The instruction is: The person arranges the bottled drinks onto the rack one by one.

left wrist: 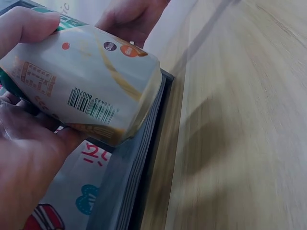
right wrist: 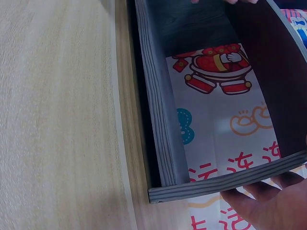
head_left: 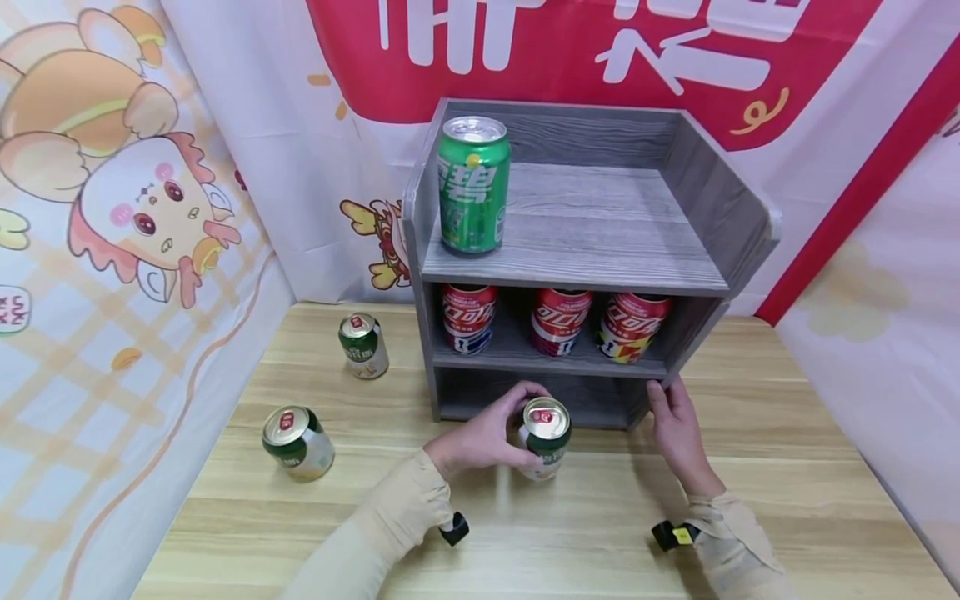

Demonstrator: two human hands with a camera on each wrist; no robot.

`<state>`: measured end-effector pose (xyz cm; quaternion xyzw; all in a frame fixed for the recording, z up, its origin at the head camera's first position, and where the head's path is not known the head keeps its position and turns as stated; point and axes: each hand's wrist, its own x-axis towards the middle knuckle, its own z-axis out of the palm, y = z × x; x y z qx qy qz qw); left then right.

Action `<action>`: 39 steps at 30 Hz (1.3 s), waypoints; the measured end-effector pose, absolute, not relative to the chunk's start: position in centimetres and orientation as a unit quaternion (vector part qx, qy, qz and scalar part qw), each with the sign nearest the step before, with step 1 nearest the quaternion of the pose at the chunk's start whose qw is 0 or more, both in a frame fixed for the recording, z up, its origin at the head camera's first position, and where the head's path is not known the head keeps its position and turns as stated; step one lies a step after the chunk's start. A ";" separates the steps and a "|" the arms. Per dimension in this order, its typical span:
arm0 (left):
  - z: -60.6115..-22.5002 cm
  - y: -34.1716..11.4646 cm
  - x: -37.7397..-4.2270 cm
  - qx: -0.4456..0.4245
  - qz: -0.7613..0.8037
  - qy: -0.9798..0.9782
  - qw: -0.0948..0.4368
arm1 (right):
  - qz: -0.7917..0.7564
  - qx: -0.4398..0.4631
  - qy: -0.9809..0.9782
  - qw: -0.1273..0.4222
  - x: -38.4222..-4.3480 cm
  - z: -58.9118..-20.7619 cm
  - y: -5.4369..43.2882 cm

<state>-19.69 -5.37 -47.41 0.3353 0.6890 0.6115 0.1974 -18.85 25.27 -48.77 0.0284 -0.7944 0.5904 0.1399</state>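
A green-and-white drink can [head_left: 545, 437] with a gold lid is gripped by my left hand [head_left: 491, 429], in front of the lowest compartment of the grey wooden shelf [head_left: 577, 275]. Thumb and fingers curve round the can's sides. In the left wrist view the held can [left wrist: 91, 81] shows its barcode, and its shadow falls apart from it on the table. My right hand [head_left: 675, 429] touches the outer face of the shelf's right side panel near its front edge. From the right wrist, fingers of that hand [right wrist: 276, 203] lie outside the panel.
Two similar green-and-white cans [head_left: 363, 346] [head_left: 298, 443] stand on the wooden table [head_left: 225, 525] left of the shelf. Three red cans [head_left: 468, 318] [head_left: 560, 322] [head_left: 633, 327] occupy the middle compartment. A green can [head_left: 474, 187] stands on top at the left. Printed cloth [head_left: 337, 167] hangs behind.
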 end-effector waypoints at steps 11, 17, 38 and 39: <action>-47.4 -3.2 -21.2 0.323 0.631 0.672 0.214 | 0.587 0.033 -0.795 0.151 -19.0 -49.1 25.3; -47.5 -2.1 -21.9 0.297 0.624 0.690 0.215 | 0.587 0.032 -0.794 0.154 -19.0 -49.2 25.3; -47.6 1.3 -24.6 0.234 0.610 0.712 0.257 | 0.582 0.028 -0.797 0.159 -18.8 -49.1 25.1; -47.6 1.4 -24.7 0.231 0.609 0.710 0.268 | 0.584 0.028 -0.796 0.158 -18.8 -49.0 25.1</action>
